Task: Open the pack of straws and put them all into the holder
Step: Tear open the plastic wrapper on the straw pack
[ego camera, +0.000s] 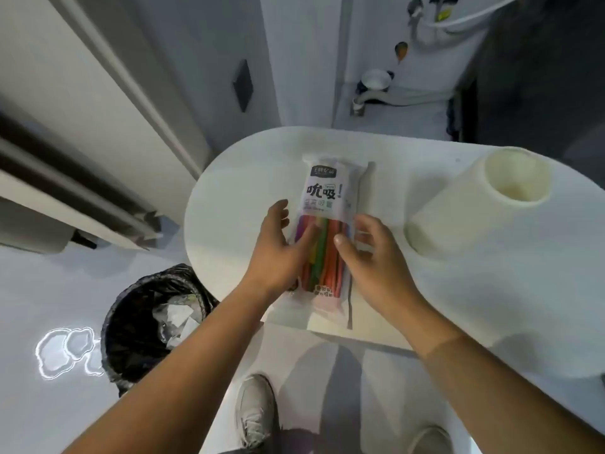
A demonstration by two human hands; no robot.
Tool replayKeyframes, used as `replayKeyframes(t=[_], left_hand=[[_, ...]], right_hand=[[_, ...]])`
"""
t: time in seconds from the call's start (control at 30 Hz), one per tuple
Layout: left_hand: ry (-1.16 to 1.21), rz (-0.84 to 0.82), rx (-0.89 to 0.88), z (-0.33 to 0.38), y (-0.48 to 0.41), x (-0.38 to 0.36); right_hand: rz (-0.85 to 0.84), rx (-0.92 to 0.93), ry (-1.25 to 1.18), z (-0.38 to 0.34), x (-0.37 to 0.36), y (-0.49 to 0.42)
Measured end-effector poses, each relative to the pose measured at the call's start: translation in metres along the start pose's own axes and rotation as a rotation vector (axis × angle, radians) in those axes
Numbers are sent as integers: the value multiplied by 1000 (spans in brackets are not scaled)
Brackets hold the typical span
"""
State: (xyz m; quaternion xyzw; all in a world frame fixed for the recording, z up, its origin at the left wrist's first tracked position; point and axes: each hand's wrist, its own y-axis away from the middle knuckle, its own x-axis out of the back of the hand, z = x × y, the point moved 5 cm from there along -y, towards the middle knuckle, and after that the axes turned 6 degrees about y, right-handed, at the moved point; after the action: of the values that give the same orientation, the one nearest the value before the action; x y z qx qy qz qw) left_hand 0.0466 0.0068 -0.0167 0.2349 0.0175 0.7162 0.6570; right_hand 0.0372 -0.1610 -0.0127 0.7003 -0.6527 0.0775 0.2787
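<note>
Straws [322,257] in purple, yellow, green, orange and red showed through the clear lower part of their pack [324,194], which lay flat on the white table [229,204], a smooth top with a rounded left end. From my remote seat I read the pack's long axis as running near to far, only slightly tilted. Its white printed end with bold black characters pointed far, and its thin, crinkled plastic tail reached the table's near edge. The straws lay lengthwise along that same axis, packed side by side. The left hand [278,247] held the pack's left side, thumb laid across the coloured section and fingers bent down beside the edge. The right hand [370,257] gripped the right side, thumb pressed on top of the film and fingers curled over the edge. Blur kept me from telling whether any fingertips went under the pack. The holder [458,217], a matte cream cylinder with thick walls, stood to the right of the pack and apart from it, its round mouth open upward. On the glossy floor to the near left sat a round bin [131,322] lined with a shiny black bag, crumpled pale scraps inside. A grey shoe [255,411] showed below the table's near edge.
</note>
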Motion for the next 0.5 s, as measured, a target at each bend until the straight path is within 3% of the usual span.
replayKeyframes(t=[0.17,0.5], left_hand=[[-14,11,-52,-22,-28,-7],[166,119,-85,-25,-44,-11]], right_hand=[[122,60,-39,18,-13,-32],[160,78,-264,34,-19,-53]])
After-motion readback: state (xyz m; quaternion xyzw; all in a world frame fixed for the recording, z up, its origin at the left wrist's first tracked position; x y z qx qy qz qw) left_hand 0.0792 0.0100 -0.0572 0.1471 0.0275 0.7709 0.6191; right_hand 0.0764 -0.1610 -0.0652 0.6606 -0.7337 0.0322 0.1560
